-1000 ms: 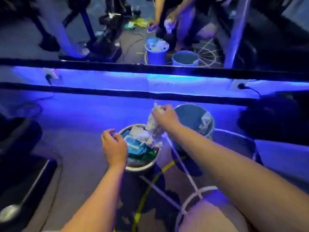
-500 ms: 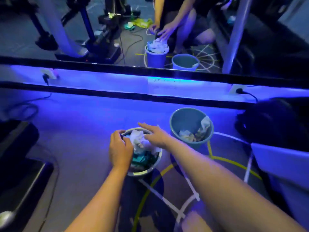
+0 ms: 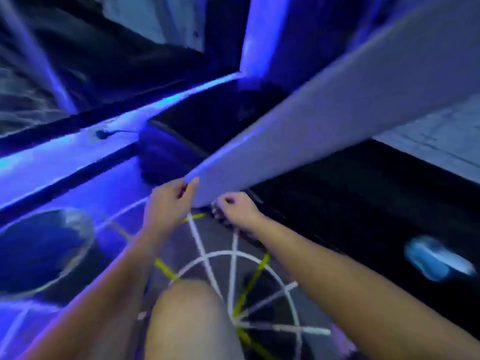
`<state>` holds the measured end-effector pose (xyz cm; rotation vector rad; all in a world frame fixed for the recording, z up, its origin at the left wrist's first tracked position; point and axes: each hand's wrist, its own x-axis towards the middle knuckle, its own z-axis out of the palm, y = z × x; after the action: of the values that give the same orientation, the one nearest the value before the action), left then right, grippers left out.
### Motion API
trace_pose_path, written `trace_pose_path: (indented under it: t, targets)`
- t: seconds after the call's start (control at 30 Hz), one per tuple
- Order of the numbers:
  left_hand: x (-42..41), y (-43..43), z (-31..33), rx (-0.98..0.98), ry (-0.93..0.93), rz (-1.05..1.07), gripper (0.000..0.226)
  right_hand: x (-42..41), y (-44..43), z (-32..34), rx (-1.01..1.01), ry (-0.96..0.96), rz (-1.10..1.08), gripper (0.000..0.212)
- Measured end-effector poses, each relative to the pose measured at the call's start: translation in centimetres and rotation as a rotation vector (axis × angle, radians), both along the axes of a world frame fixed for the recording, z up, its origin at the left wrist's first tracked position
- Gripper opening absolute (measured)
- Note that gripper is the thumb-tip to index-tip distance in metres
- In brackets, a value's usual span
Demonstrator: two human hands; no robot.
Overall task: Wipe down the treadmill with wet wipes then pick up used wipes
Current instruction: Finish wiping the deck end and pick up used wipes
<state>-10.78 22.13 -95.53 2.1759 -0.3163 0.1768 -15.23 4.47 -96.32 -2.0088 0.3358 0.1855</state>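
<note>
1. the treadmill (image 3: 363,203) is right in front, and both hands are at the foot of its post (image 3: 311,131).
2. left hand (image 3: 168,203) fingers curl at the post edge and right hand (image 3: 236,209) fingers curl too; it is too blurred to tell if either grips a wipe.
3. risk: the bucket (image 3: 44,250) near the left elbow may tip.
4. the post is smooth, flat and pale grey; the deck is dark and matte.

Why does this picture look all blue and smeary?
Head view: a blue light strip along the wall tints everything; motion blur smears the bucket and the blue object; the left hand and right hand by the pale post look sharper.
</note>
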Motion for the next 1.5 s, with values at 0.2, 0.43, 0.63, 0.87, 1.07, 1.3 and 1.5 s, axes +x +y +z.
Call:
trace_pose_path:
  t: [0.2, 0.43, 0.63, 0.87, 1.07, 1.3, 1.5]
  targets:
    - [-2.4, -19.2, 0.6, 0.098, 0.231, -0.639, 0.058, -10.5, -18.0, 1.1, 0.081, 0.033, -0.536, 0.014]
    - [-8.1, -33.9, 3.1, 0.198, 0.42, -0.789, 0.017, -19.5, -31.0, -1.5, -0.11, 0.005, -1.019, 0.031]
    - [-14.5, -43.2, 1.4, -0.13, 0.741, -0.627, 0.027, -24.9, -43.0, -2.7, -0.054, 0.272, -1.573, 0.075]
    - [-16.0, -49.8, -2.7, -0.265, 0.91, -0.692, 0.066, -26.9, -50.5, -7.5, 0.209, 0.264, -1.734, 0.077]
    - [-18.0, -53.4, -5.1, -0.381, 0.953, -0.596, 0.03, -26.1, -51.0, -6.9, 0.193, -0.019, -1.812, 0.023]
    - [-19.0, -49.5, -5.5, -0.333, 0.989, -0.533, 0.032, -25.3, -44.9, -0.3, -0.043, -0.071, -1.623, 0.012]
    - [-21.7, -45.7, -2.2, -0.307, 1.192, -0.454, 0.066, -28.4, -37.4, 0.5, -0.109, -0.12, -1.378, 0.02]
